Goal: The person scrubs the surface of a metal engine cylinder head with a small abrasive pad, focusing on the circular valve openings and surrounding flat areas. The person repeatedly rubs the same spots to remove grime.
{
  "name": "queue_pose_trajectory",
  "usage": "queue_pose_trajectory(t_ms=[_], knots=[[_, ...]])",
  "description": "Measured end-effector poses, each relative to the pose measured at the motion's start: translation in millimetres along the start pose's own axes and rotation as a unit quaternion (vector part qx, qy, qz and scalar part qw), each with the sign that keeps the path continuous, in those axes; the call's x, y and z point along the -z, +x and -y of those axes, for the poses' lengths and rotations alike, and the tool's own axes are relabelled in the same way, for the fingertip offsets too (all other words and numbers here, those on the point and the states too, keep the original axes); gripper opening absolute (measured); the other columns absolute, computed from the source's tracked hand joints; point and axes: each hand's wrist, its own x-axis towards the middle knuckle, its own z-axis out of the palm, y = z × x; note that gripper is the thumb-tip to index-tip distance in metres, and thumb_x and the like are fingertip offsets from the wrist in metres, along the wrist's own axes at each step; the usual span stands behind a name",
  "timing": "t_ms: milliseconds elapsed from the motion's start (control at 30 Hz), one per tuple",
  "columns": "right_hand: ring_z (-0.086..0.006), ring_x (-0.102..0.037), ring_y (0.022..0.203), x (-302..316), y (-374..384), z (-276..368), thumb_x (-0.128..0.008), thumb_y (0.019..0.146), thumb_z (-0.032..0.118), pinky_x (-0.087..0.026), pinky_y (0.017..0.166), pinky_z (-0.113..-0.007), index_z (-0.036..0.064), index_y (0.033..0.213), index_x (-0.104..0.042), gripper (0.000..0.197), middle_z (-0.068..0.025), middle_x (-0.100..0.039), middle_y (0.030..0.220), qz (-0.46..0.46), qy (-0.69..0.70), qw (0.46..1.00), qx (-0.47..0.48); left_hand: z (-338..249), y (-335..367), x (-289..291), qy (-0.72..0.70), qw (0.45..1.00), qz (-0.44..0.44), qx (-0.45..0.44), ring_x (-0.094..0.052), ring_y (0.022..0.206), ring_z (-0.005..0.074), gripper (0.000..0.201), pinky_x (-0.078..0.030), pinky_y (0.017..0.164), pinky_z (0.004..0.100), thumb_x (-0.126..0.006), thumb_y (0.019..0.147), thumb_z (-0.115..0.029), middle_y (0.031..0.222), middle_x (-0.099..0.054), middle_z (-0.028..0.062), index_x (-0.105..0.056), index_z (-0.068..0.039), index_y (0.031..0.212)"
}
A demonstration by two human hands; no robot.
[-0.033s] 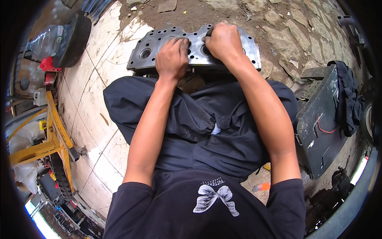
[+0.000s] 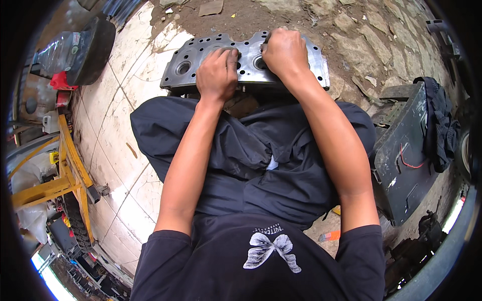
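Observation:
A grey metal engine cylinder head [image 2: 248, 75] lies lengthwise across the space in front of my folded legs. Its flat machined face is up, with round ports and several small holes. My left hand [image 2: 217, 72] is closed, its bent fingers bearing on the middle of the face. Farther right, my right hand [image 2: 286, 50] makes a fist over the face beside a large round port [image 2: 259, 62]. Darkened fingertips show on both hands. Whatever the right fist may hold is hidden beneath it.
Stony ground [image 2: 369, 37] borders pale floor tiles [image 2: 108, 145]. At left are a yellow metal frame [image 2: 65, 170] and a clear plastic bottle [image 2: 60, 52] by a black round container [image 2: 95, 52]. A dark metal box [image 2: 401, 155] with a cloth [image 2: 437, 125] over it stands at right.
My right hand has shifted slightly to the right along the face, uncovering more of the round port. My left hand and the cylinder head look unmoved.

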Motion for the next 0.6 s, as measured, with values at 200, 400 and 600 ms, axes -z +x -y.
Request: queue_pose_trajectory(t_ms=[200,400,600], knots=[[-0.047,-0.077,0.102,10.9,11.0,1.3,-0.08,0.086,0.021,-0.062,0.092,-0.053,0.0007,0.097,-0.084,0.023,-0.0293,-0.078,0.098,0.035,0.041,0.998,-0.017,7.7,3.0,-4.7,-0.017,0.999,-0.027,-0.016,-0.069,0.088,0.039,0.034,-0.054,0.077,0.0495,-0.057,0.109,-0.028,0.093,-0.074,0.0137,-0.076,-0.005,0.092],[-0.0445,-0.076,0.104,30.4,6.2,-8.4,-0.087,0.087,0.039,-0.06,0.093,-0.051,0.0086,0.105,-0.086,0.036,-0.0247,-0.08,0.105,0.113,0.069,0.99,-0.057,4.1,3.7,-2.3,-0.021,0.999,-0.026,-0.013,-0.069,0.086,0.039,0.034,-0.054,0.076,0.0493,-0.058,0.108,-0.027,0.09,-0.073,0.0137,-0.075,-0.005,0.089],[-0.0456,-0.077,0.102,22.0,6.0,-5.4,-0.087,0.086,0.039,-0.06,0.094,-0.052,0.0025,0.1,-0.085,0.039,-0.0274,-0.079,0.102,0.09,0.021,0.995,-0.026,5.4,3.7,-2.1,-0.029,0.999,-0.019,-0.007,-0.07,0.087,0.0383,0.036,-0.054,0.076,0.0486,-0.056,0.11,-0.029,0.09,-0.073,0.0136,-0.077,-0.006,0.092]])
